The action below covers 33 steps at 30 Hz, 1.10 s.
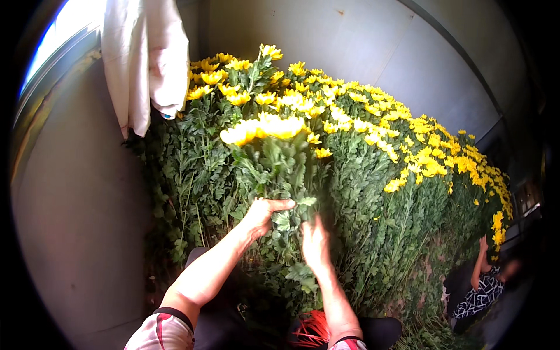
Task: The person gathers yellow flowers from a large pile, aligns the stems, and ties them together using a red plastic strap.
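Note:
My left hand (pixel 262 214) is closed around the stems of a bunch of yellow chrysanthemums (pixel 280 162), its thumb lying across the leaves. The bunch stands upright, with its blooms level at the top. My right hand (pixel 316 245), somewhat blurred, is at the right side of the same stems, lower down; its fingertips are unclear, so its hold cannot be told. Red plastic ties (pixel 313 330) lie at my lap, beside my right forearm.
Many upright chrysanthemums (pixel 350 175) fill the space ahead and to the right, against a grey wall (pixel 341 39). A pale cloth (pixel 144 65) hangs upper left. Another person (pixel 479 293) holds yellow flowers at the far right. Cut stems and leaves cover the floor lower right.

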Each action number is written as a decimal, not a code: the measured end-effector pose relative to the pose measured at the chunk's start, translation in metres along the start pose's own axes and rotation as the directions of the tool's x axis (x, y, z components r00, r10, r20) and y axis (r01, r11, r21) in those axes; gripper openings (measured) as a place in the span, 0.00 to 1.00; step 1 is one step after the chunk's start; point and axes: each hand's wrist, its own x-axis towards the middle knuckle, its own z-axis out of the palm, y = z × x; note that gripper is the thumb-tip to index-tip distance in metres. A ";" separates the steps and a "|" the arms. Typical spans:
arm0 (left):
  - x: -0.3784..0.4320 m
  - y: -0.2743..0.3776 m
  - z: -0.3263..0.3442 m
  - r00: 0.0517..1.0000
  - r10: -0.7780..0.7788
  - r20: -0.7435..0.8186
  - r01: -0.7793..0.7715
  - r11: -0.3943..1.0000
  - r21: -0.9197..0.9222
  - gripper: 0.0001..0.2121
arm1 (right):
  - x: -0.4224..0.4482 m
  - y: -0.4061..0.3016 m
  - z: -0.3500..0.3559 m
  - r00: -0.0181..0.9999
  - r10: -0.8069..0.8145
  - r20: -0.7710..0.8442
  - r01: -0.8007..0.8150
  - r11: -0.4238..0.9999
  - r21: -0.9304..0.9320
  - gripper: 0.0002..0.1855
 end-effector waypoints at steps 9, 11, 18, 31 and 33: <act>-0.023 0.017 0.011 0.981 -0.191 0.032 0.190 0.981 0.037 0.15 | -0.014 -0.021 0.025 0.974 -0.172 -0.146 0.167 0.985 -0.048 0.26; -0.022 0.016 -0.016 0.994 -0.109 -0.011 0.109 0.973 0.204 0.12 | -0.017 -0.024 0.040 0.978 -0.205 0.029 0.207 0.961 -0.183 0.30; -0.045 0.041 -0.069 0.952 0.099 -0.290 -0.056 0.987 0.153 0.12 | 0.049 0.103 0.039 0.869 -0.173 -0.463 0.155 0.985 -0.077 0.11; -0.040 0.047 -0.060 0.933 0.064 -0.354 -0.018 0.991 0.134 0.13 | 0.102 0.109 0.054 0.913 0.145 -0.381 -0.241 0.946 -0.218 0.20; -0.036 0.042 -0.050 0.934 0.126 -0.334 -0.087 0.988 0.131 0.14 | 0.096 0.091 0.068 0.953 -0.030 -0.301 -0.096 0.915 -0.393 0.35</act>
